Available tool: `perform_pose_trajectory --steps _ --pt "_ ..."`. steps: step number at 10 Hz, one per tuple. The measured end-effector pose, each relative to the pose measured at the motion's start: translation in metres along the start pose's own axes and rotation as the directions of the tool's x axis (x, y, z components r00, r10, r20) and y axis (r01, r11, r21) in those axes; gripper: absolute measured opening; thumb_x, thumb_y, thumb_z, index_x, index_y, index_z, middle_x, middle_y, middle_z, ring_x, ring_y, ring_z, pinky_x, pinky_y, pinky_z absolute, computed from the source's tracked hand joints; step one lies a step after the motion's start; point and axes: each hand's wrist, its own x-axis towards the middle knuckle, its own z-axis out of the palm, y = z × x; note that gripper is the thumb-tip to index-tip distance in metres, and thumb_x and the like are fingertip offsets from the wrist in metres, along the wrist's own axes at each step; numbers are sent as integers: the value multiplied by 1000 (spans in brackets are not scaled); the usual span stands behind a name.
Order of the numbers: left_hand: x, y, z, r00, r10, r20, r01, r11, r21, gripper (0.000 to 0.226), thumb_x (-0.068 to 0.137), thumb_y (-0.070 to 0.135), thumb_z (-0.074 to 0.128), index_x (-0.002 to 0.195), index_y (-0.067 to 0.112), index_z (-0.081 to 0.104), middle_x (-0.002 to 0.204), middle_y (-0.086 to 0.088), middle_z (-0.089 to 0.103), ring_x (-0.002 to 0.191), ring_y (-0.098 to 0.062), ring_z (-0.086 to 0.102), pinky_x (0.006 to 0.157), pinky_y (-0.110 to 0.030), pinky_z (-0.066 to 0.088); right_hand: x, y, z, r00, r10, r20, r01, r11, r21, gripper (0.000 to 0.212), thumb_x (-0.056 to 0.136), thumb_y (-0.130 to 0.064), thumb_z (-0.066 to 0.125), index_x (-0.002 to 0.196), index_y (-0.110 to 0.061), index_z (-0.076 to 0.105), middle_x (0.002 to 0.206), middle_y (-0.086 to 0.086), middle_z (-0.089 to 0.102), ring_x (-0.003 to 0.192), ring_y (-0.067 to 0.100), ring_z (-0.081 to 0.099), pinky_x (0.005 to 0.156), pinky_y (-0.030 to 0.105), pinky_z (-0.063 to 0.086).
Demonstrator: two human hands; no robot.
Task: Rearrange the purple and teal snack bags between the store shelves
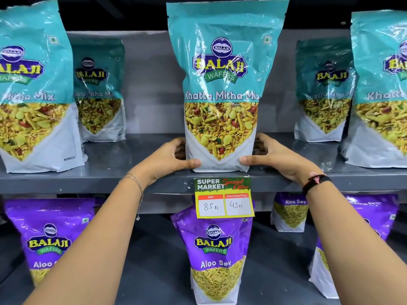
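1. Position of the work item: the centre teal bag (222, 89) stands upright at the front edge of the upper shelf (110, 172), directly above the price tag (223, 198). Further teal bags stand to either side of it and towards the back of the same shelf.
2. Left hand (174, 158): its fingers wrap the lower left edge of the bag, thumb on the front face, remaining fingers behind it.
3. Right hand (271, 156): its fingers mirror this on the lower right edge. Both hands are closed on the bag base; the grip is low.
4. Lower shelf (154, 249): purple bags stand here, one purple bag (214, 256) directly beneath the held item.
5. Task state, as judged: the teal bag is either about to be lifted or has just been set down; the view does not settle which.
6. Risk: the bag is tall and the hold is at the base only, so the top section may fold or tip forward on lifting.
7. Risk: the film is glossy; a light pinch may let it slip.
8. Risk: lowering it forward may catch the price tag or knock the purple bag below.
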Motion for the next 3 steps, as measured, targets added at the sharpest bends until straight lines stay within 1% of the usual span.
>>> perform_pose_trajectory --steps 1,2,3 --pt "0 2 1 1000 8 12 -8 1000 25 63 72 11 68 127 12 37 127 -4 50 113 -13 48 96 -25 37 -1 0 0 1000 -13 17 13 1000 9 92 44 -37 76 124 -13 38 129 10 54 113 20 54 100 38 44" --pt "1 1 -2 1000 7 -13 -8 1000 -24 77 71 19 70 133 14 25 135 -4 43 118 -13 43 101 -27 34 0 1 -3 997 -75 -6 75 996 50 85 57 -25 80 126 -17 30 131 6 47 112 10 49 94 23 45" --pt "0 -1 -2 991 12 -134 -10 1000 19 98 61 52 67 138 21 15 148 -3 29 134 -17 27 115 -41 24 -1 2 -2 956 -168 -241 193 978 83 91 59 -39 74 133 -21 24 135 7 41 123 15 41 107 33 36"
